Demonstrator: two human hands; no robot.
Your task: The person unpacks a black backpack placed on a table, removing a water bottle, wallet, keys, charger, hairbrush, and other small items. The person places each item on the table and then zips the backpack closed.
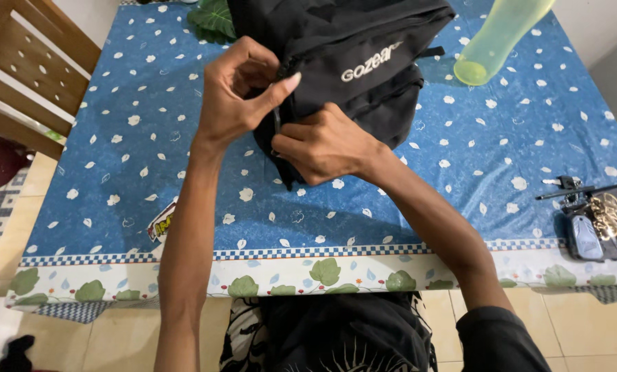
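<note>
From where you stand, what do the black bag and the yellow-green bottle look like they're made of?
The black backpack looks like woven synthetic fabric, matte, with soft folds and stitched seams. The yellow-green bottle seems to be translucent plastic, smooth and slightly glossy, since light shows through it. Neither material is certain from sight alone.

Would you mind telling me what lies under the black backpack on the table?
The black backpack rests on a blue tablecloth with white leaf prints. The left hand and right hand cover its near edge, so whatever lies beneath there is hidden.
</note>
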